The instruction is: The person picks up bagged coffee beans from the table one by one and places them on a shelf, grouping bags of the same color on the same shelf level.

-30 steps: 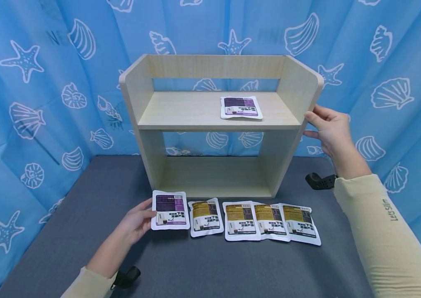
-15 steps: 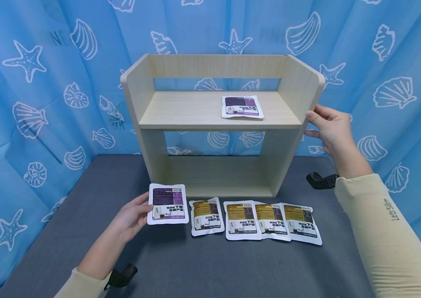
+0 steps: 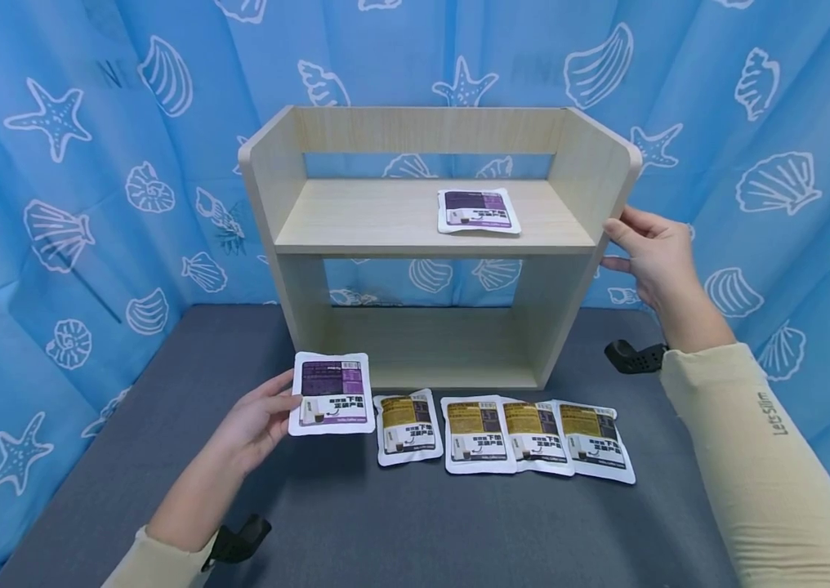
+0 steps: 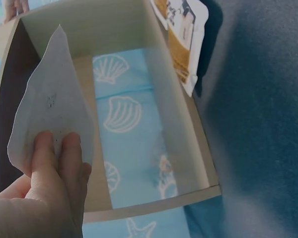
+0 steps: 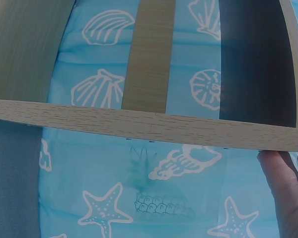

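Note:
My left hand (image 3: 256, 420) pinches a white-edged sachet with a purple label (image 3: 331, 394) at its left edge, thumb on top and fingers beneath. The sachet is held above the table, overlapping the shelf's lower left front in the head view. Its plain white back (image 4: 52, 106) faces the left wrist camera, with two fingers (image 4: 72, 153) spread on it. My right hand (image 3: 653, 257) touches the right side panel of the pale wooden two-tier shelf (image 3: 430, 251) from outside, fingertips at the panel's edge (image 5: 188, 129). Another purple-label sachet (image 3: 479, 211) lies on the upper board, right of centre.
Several gold-label sachets lie in a row before the shelf: one apart on the left (image 3: 408, 427), the others overlapping (image 3: 479, 435) to its right. Dark grey cloth (image 3: 415, 531) covers the table. A blue seashell-print curtain (image 3: 91, 188) hangs behind.
My left hand has raised the purple-label sachet off the row's left end, up and slightly away toward the shelf. The right hand stays at the side panel.

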Action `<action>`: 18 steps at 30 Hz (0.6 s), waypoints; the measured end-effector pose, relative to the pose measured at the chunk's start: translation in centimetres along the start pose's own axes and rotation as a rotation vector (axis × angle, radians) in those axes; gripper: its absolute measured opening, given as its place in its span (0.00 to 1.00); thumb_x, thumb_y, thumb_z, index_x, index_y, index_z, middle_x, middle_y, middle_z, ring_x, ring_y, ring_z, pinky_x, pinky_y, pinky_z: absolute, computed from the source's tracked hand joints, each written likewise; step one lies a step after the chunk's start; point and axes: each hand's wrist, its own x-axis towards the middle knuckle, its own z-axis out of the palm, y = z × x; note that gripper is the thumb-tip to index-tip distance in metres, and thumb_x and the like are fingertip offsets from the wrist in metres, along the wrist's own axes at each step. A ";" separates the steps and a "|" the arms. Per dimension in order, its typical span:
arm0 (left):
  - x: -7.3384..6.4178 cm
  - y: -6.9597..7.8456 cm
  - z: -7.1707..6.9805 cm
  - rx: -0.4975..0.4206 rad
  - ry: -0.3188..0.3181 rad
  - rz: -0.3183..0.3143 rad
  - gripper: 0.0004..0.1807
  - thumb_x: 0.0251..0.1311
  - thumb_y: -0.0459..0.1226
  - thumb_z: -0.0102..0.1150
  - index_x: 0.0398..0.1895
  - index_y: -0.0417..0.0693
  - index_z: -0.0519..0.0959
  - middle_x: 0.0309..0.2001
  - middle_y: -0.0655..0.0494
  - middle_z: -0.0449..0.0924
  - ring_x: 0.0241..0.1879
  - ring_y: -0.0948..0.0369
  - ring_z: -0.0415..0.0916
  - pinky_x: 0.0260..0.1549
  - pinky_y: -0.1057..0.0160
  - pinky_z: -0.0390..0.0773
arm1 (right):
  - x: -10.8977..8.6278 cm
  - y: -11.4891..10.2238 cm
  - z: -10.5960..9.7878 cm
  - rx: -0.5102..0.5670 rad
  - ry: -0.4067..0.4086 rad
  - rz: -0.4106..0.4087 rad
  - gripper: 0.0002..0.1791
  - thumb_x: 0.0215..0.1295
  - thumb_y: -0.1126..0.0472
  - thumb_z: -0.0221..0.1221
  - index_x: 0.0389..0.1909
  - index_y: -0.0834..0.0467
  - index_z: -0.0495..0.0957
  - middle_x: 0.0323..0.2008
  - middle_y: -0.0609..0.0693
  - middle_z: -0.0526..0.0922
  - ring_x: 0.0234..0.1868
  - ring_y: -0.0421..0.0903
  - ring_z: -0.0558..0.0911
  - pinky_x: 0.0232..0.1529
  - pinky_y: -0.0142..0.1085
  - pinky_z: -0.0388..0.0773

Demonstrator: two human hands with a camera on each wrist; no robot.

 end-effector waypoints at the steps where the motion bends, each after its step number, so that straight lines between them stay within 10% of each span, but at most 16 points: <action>1: 0.0 0.0 0.1 0.000 -0.002 -0.002 0.34 0.72 0.26 0.41 0.78 0.43 0.45 0.73 0.37 0.52 0.48 0.60 0.78 0.51 0.60 0.76 | 0.0 0.0 0.0 0.007 0.001 0.002 0.34 0.59 0.48 0.63 0.67 0.51 0.71 0.67 0.51 0.70 0.64 0.48 0.71 0.30 0.24 0.80; 18: -1.2 1.2 1.4 0.012 -0.029 0.036 0.33 0.74 0.28 0.40 0.78 0.44 0.44 0.73 0.39 0.53 0.51 0.61 0.77 0.52 0.61 0.76 | 0.0 0.0 -0.1 0.002 0.004 -0.002 0.33 0.60 0.48 0.63 0.67 0.52 0.71 0.66 0.51 0.71 0.64 0.48 0.72 0.30 0.25 0.80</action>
